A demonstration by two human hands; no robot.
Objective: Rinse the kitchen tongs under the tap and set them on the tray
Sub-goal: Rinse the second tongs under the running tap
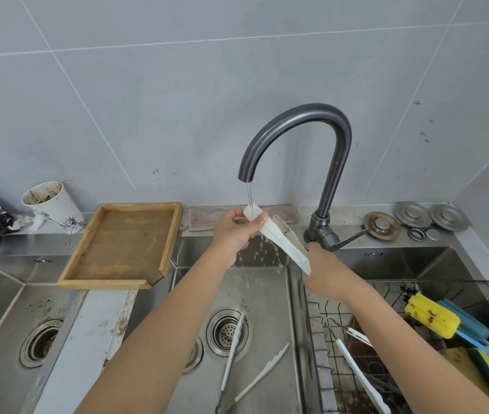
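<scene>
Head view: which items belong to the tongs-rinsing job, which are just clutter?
In the job:
white tongs, held by left hand and right hand
tap, running
wooden tray

Lying about:
paper cup
yellow sponge brush
metal sink strainers
second tongs in the sink

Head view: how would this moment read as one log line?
stage: rinsing | tongs: under running tap | left hand: grips tip end | right hand: grips hinge end | tray: no tongs yet

Bright, even, diffuse light; shadows soft and faint. Mild sheen on the steel sink and tap. Centre sharp. Wide-angle distortion bends the wall tile lines and stretches the frame edges; falling water slightly motion-blurred.
</scene>
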